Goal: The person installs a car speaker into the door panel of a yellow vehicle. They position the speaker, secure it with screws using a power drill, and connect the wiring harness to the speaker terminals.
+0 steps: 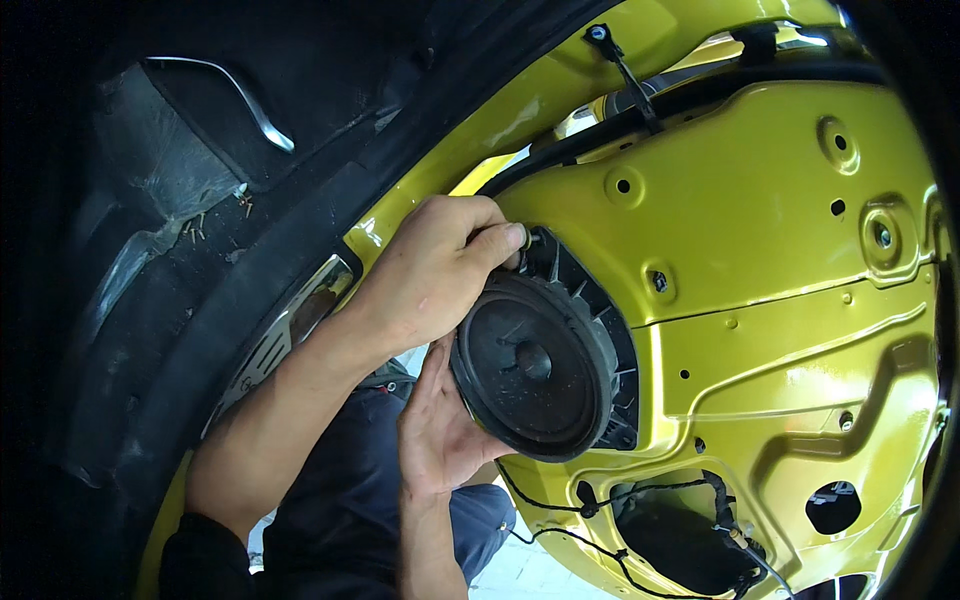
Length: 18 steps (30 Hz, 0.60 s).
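A round black car door speaker (535,365) sits on a black ribbed mount against the yellow-green metal door (765,240). My left hand (450,255) is above the speaker's upper left edge. Its thumb and curled fingers pinch a small screw-like fastener (529,238) at the top corner of the mount; its exact shape is hard to make out. From below, my right hand (445,430) cups the speaker's left and lower rim, palm turned up. The tips of its fingers run behind the speaker and under my left wrist.
Black cables (600,505) hang from the lower door opening (665,540). A door check strap (625,75) joins door and body at the top. At left is a dark interior panel with a silver handle (235,95); several small screws (193,228) lie below it. A metal sill plate (285,330) is beside my left forearm.
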Tool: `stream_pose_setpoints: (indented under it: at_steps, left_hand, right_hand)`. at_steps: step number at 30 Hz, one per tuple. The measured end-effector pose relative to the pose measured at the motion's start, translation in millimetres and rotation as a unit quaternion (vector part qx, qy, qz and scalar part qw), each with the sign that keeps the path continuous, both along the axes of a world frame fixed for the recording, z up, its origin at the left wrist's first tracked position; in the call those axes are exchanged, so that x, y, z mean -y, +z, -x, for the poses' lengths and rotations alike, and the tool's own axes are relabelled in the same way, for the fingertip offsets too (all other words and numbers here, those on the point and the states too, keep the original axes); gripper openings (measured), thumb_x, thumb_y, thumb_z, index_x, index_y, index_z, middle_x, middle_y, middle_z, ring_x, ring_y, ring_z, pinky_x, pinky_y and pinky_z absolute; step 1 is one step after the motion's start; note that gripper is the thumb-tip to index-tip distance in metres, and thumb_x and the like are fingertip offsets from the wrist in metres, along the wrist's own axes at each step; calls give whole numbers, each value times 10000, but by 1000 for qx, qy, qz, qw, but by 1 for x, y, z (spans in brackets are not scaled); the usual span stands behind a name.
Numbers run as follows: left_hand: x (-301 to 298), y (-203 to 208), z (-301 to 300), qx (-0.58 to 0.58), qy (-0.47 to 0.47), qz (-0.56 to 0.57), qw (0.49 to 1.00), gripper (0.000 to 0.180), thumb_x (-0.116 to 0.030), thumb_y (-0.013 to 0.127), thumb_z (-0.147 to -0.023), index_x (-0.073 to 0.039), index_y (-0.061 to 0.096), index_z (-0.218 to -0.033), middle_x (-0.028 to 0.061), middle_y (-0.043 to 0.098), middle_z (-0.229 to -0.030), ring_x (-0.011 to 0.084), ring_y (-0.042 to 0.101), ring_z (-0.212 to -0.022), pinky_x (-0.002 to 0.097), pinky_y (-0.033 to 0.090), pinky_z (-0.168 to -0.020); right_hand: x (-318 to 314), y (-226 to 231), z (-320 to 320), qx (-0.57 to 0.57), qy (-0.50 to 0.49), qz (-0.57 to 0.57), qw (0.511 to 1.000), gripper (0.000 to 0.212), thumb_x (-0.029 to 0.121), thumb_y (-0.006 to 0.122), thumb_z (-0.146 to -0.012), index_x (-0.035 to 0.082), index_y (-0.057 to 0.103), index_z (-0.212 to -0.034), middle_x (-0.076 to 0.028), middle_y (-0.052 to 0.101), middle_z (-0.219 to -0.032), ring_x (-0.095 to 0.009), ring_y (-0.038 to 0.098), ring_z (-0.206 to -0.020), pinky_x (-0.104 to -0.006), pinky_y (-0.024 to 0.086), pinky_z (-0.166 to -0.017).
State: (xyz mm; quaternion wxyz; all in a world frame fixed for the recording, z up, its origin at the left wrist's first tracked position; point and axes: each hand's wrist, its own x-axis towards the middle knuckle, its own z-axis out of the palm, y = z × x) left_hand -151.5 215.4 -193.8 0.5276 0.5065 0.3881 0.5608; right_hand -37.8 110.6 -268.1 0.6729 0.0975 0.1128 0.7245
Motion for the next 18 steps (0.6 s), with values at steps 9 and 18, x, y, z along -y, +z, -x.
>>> stream_pose_setpoints:
  at_steps: [9,18]
  left_hand:
    - [-7,3,-7,-97,45,-74,992,303,-223,615,-1009,13,644,-821,18,556,-659,109,495,-631,327,419,-570]
    - [-3,7,-6,-138,98,-98,981,192,-116,749,-891,27,626,-857,152,674,-685,202,652,-606,367,485,-573]
  right_hand:
    - [0,13,5,208,-85,45,973,1227,368,978,-578,70,331,-1577,-152,313,-1650,-344,254,-1543,-494,221,-1281]
    - [0,7,8,69,-61,10,996,1187,344,968,-611,33,335,-1565,-158,364,-1618,-342,303,-1518,-476,202,-1295]
